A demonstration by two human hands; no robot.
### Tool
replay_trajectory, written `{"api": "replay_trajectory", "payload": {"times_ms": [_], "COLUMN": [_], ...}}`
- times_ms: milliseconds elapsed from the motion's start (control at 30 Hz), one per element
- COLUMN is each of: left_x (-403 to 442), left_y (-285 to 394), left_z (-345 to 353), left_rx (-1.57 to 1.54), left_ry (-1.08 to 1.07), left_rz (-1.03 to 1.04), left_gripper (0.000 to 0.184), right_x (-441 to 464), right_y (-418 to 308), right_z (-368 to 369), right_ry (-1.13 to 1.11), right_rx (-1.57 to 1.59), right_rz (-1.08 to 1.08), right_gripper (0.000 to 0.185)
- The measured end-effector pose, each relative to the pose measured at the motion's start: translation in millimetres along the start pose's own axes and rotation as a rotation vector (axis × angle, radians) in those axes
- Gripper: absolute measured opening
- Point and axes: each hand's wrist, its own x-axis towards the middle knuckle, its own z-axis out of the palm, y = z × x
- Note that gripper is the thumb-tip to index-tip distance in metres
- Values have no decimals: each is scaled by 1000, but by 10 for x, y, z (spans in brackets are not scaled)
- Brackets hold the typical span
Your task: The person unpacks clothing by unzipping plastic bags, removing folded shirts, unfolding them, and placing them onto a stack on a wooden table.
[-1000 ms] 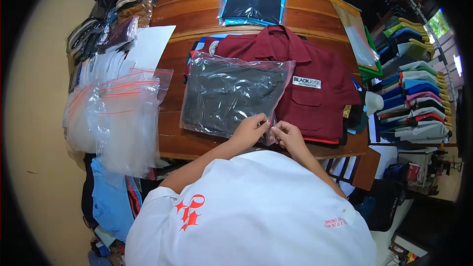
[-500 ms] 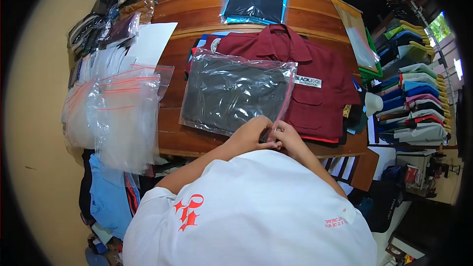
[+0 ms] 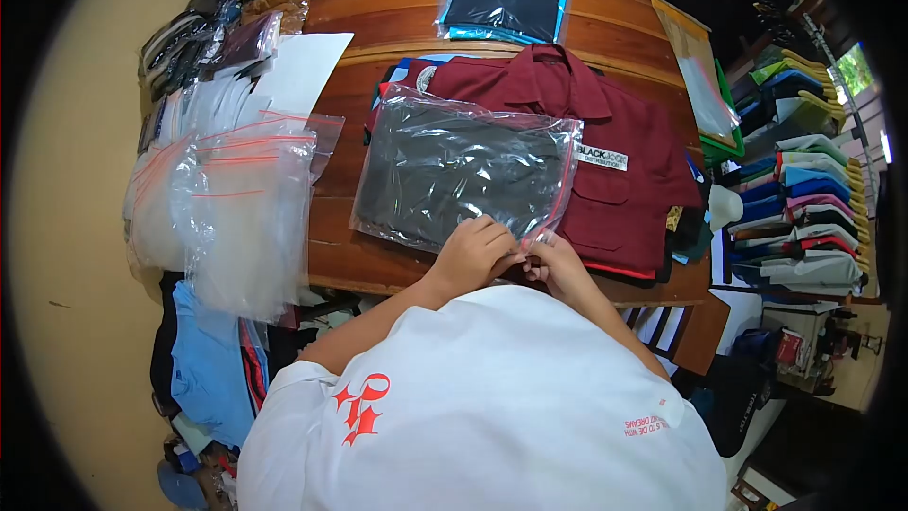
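A clear zip bag [image 3: 463, 170] with a dark folded garment inside lies partly over a maroon shirt [image 3: 605, 109]. Its red zip strip runs down the right side. At the bag's near right corner, my left hand [image 3: 473, 251] curls over the plastic, fingers closed on it. My right hand [image 3: 558, 263] pinches that same corner by the lower end of the zip strip. The fingertips of both hands are close together, and the plastic between them is partly hidden. The maroon shirt, bearing a white label, rests on other folded clothes.
Empty zip bags [image 3: 251, 218] are heaped at the left edge of the wooden table [image 3: 378, 24]. Bagged garments [image 3: 506, 0] lie at the far side. More packed clothes [image 3: 236, 28] are stacked at the far left. Shirts on hangers [image 3: 804, 199] line the right.
My left hand has shifted slightly left along the bag's near edge, its fingers flatter on the plastic. My right hand still pinches the corner. The whole view has shifted a little.
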Motion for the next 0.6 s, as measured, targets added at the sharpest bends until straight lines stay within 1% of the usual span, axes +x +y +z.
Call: {"api": "replay_trajectory", "payload": {"times_ms": [67,167,300,400,600], "left_x": [-15,-38,-40,-40,-21], "left_y": [-22,-36,-44,-49,-49], "left_z": [27,38,20,12,-17], "left_rx": [65,95,93,62,33], "left_ry": [23,3,-8,-39,-26], "left_rz": [98,155,186,206,232], "left_gripper": [16,16,16,17,18], "right_x": [5,10,-7,13,97], "right_y": [-10,-5,-74,-79,-49], "right_z": [8,9,45,44,-67], "right_ry": [3,-10,7,60,116], "right_rx": [-29,-26,-40,-60,-172], "right_rz": [23,5,10,-12,-78], "right_gripper": [8,8,8,8,11]}}
